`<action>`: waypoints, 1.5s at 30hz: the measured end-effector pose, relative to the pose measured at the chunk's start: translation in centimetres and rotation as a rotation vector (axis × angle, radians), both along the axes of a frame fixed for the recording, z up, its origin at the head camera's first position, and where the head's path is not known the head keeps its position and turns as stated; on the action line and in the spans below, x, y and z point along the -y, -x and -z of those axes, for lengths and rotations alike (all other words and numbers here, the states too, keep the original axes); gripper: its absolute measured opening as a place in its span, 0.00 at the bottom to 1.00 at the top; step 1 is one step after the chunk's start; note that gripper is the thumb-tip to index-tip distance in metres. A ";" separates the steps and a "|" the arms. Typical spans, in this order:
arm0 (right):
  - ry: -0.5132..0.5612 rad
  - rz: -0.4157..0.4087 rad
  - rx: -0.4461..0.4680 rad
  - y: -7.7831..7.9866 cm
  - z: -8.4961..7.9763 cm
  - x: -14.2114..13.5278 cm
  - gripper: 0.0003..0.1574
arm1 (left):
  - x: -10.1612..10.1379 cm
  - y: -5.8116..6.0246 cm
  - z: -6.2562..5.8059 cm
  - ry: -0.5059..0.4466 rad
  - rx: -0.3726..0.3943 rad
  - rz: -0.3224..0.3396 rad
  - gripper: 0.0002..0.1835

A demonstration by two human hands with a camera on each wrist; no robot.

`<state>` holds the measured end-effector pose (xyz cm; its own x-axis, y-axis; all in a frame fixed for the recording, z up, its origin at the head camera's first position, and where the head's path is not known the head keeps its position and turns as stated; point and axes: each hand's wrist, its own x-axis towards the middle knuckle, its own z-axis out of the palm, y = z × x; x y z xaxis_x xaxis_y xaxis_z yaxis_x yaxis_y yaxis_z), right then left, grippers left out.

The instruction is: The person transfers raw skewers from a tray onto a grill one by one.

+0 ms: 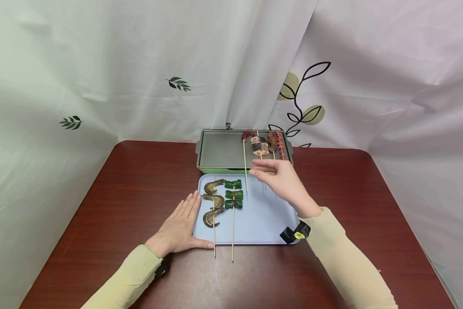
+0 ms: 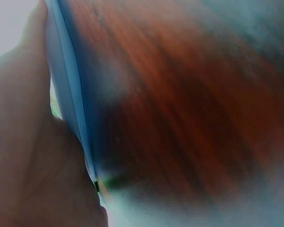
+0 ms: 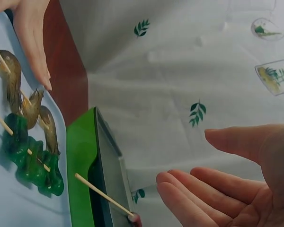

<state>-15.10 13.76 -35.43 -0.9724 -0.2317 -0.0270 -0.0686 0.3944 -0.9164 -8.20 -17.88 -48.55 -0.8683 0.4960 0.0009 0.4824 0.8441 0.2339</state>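
Observation:
My left hand (image 1: pixel 179 227) rests along the left edge of the light blue tray (image 1: pixel 266 223), fingers straight and thumb at the near edge. On the tray lie a shrimp skewer (image 1: pixel 214 201) and a green pepper skewer (image 1: pixel 233 194), their sticks jutting past the near edge. Over the far right of the tray, near the griddle (image 1: pixel 219 150), hovers my right hand (image 1: pixel 279 180). In the right wrist view its fingers (image 3: pixel 180 198) are extended, the thumb is apart and nothing is between them. Below and beyond it on the griddle are a dark red skewer (image 1: pixel 248 135) and a fish-slice skewer (image 1: pixel 260 146).
A brown meat skewer (image 1: pixel 272 140) and a skewer of small red pieces (image 1: pixel 280 143) lie at the griddle's right side. The griddle has a green base (image 3: pixel 83 151) and stands directly behind the tray. A white patterned curtain (image 1: pixel 146 86) encloses the dark wooden table (image 1: pixel 111 206).

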 end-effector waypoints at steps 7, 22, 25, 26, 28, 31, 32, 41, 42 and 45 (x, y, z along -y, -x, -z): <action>-0.004 -0.025 0.005 -1.0 0.0 -0.1 0.27 | -0.1 -0.2 -0.6 -0.027 -0.008 0.006 0.76; 0.023 -0.069 0.025 -2.5 1.0 0.0 0.28 | 0.1 0.1 0.5 -0.025 -0.019 0.005 0.77; 0.030 -0.085 0.036 -2.7 1.4 0.0 0.29 | 0.1 0.1 0.5 -0.002 -0.021 -0.001 0.77; 0.031 -0.089 0.037 -2.8 1.6 0.1 0.29 | 0.1 0.1 0.4 -0.008 -0.021 -0.002 0.77; 0.031 -0.101 0.032 -3.0 1.8 0.1 0.29 | 0.0 0.1 0.3 0.005 -0.020 -0.005 0.77; 0.021 -0.117 0.027 -3.4 2.2 0.2 0.28 | -0.1 0.0 -0.3 -0.008 -0.004 -0.004 0.77; 0.016 -0.121 0.027 -3.5 2.3 0.3 0.28 | -0.2 -0.1 -0.5 -0.010 0.000 -0.003 0.77; 0.023 -0.150 0.093 -4.5 3.8 0.8 0.28 | 0.0 0.1 0.2 0.017 -0.002 -0.011 0.77; 0.022 -0.150 0.099 -4.6 4.0 0.8 0.28 | 0.0 0.1 0.3 0.027 -0.002 -0.013 0.77; 0.016 -0.161 0.103 -4.9 4.8 0.9 0.29 | 0.0 0.0 0.3 0.001 -0.008 -0.010 0.77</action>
